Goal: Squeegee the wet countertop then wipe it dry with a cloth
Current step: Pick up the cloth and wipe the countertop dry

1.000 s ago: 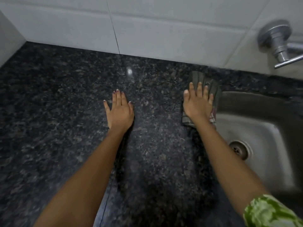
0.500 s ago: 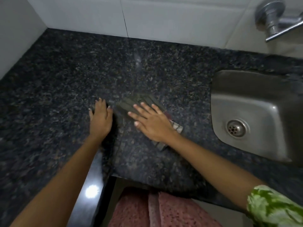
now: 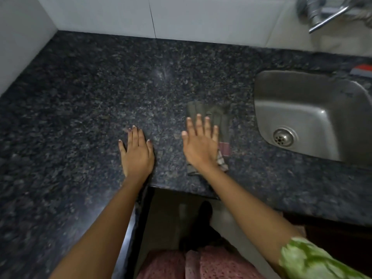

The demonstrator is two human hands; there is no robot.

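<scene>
A dark speckled granite countertop (image 3: pixel 90 101) fills the view. My right hand (image 3: pixel 199 143) lies flat, fingers spread, pressing a folded grey cloth (image 3: pixel 222 121) onto the counter near its front edge, left of the sink. My left hand (image 3: pixel 136 152) rests flat and empty on the stone beside it, fingers together. A red and grey object (image 3: pixel 361 70), possibly the squeegee, lies at the far right behind the sink, mostly cut off.
A steel sink (image 3: pixel 314 117) with a drain (image 3: pixel 283 136) is set into the counter on the right. A metal tap (image 3: pixel 320 13) sticks out of the white tiled wall (image 3: pixel 201 19). A side wall closes the left. The counter's front edge runs just below my hands.
My right hand slid the cloth from beside the sink leftward to my left hand, then back to the right. My left hand stayed flat on the counter.
</scene>
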